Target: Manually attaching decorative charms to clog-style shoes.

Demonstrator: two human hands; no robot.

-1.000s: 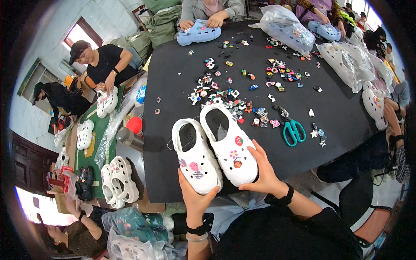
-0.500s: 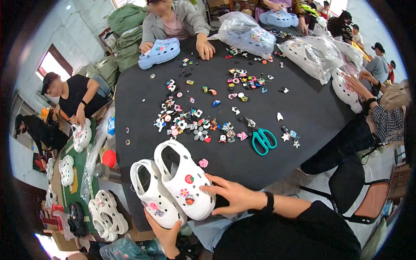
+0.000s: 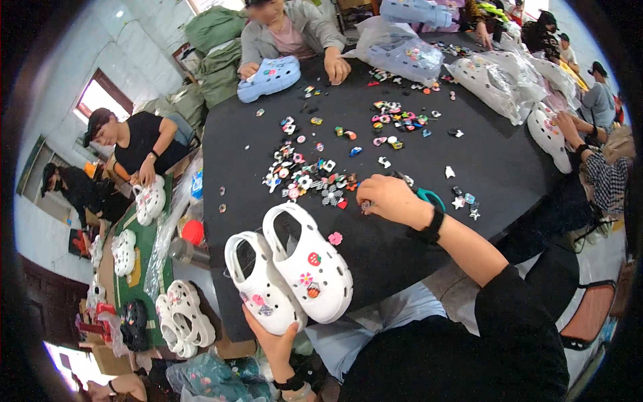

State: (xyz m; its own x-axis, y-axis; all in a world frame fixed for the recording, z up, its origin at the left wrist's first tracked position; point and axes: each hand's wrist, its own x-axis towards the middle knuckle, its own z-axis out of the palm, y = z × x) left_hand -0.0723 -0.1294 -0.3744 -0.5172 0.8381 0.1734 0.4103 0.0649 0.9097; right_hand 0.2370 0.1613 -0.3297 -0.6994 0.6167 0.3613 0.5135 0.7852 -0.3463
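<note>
Two white clogs stand side by side near the table's front edge. My left hand (image 3: pixel 273 340) grips the toe of the left clog (image 3: pixel 273 303), thumb at one side and fingers at the other. The right clog (image 3: pixel 325 285) carries strawberry, flower and basketball-like charms; no hand is on it. My right hand (image 3: pixel 396 201) reaches over the table, fingers pinched at a small shoe charm (image 3: pixel 366 207) beside the charm pile (image 3: pixel 305 174). Teal-handled scissors (image 3: pixel 431 197) lie partly hidden behind that hand. A pink flower charm (image 3: pixel 335 238) rests beside the right clog.
Across the black table (image 3: pixel 254 144) a person handles a blue clog (image 3: pixel 269 78). Bagged clogs (image 3: pixel 492 84) lie at the far right, near another person's hand on a white clog (image 3: pixel 548 137). At left are a red-lidded bottle (image 3: pixel 191 251) and several clogs on a green mat.
My right hand has left the right clog and moved forward to the charms, its fingers closing. My left hand still holds the left clog. The whole view has shifted slightly.
</note>
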